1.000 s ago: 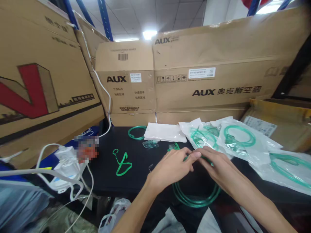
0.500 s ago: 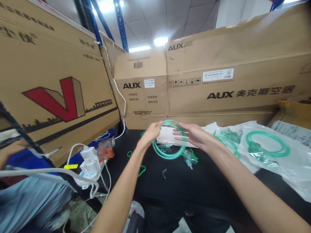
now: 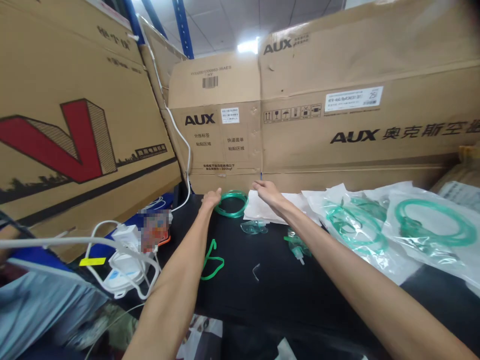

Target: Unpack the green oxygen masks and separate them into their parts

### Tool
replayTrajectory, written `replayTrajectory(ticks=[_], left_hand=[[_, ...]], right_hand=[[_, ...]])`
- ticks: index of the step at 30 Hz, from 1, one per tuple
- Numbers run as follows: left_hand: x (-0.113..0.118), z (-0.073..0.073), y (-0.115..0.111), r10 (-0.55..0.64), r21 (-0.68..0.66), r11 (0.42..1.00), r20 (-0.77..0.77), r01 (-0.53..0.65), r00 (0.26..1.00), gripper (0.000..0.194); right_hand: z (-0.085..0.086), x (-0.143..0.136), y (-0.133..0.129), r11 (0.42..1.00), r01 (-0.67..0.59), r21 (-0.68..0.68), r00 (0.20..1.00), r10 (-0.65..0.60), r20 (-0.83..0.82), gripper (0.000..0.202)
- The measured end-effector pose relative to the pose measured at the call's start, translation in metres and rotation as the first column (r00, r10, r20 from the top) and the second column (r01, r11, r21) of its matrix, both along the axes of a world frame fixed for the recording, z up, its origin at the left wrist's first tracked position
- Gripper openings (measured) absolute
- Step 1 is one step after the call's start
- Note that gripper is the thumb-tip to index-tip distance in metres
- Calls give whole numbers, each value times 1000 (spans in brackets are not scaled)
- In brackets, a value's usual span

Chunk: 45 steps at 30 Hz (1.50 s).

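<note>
A coil of green tubing [image 3: 231,204] lies on the black table near the back. My left hand [image 3: 212,198] is at the coil's left edge; its fingers are mostly hidden, so its grip cannot be made out. My right hand [image 3: 267,191] is over the white paper packaging [image 3: 258,207], fingers curled together, and what they hold, if anything, is too small to tell. In front of the packaging lies a clear mask [image 3: 253,227]. A green and clear mask piece [image 3: 297,246] sits beside my right forearm. A green strap [image 3: 214,265] lies right of my left forearm.
Clear bags with green tubing [image 3: 354,225] [image 3: 437,225] cover the right side. White cables and a power adapter [image 3: 127,270] crowd the left edge. Cardboard boxes [image 3: 300,150] wall the back. A small bent wire [image 3: 255,272] lies mid-table.
The tubing coil, held up between both hands before, now rests on the table to the left. My right hand has left it and moved over the packaging; my left hand moved slightly left.
</note>
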<state>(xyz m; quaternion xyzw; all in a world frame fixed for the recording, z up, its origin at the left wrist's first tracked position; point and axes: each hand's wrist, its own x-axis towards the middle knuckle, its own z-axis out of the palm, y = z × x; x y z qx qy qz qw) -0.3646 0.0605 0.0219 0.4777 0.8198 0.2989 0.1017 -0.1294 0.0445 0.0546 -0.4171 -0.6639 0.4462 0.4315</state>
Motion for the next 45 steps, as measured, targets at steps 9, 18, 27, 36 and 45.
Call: replayTrajectory(ticks=[9, 18, 27, 36, 45], left_hand=[[14, -4, -26, -11, -163, 986, -206, -23, 979, 39], [61, 60, -72, -67, 50, 995, -273, 84, 960, 47], [200, 29, -176, -551, 260, 799, -46, 543, 833, 43], [223, -17, -188, -805, 482, 588, 424, 649, 415, 57], [215, -25, -196, -815, 385, 579, 249, 719, 523, 41]], right_hand=[[-38, 140, -79, 953, 18, 303, 948, -112, 298, 20], [-90, 140, -112, 958, 175, 227, 938, -233, 257, 37], [-76, 171, -130, 991, 56, -121, 987, -74, -146, 42], [-63, 182, -157, 935, -202, -292, 841, 13, -541, 30], [-63, 186, -156, 989, -2, -149, 999, -6, -50, 58]])
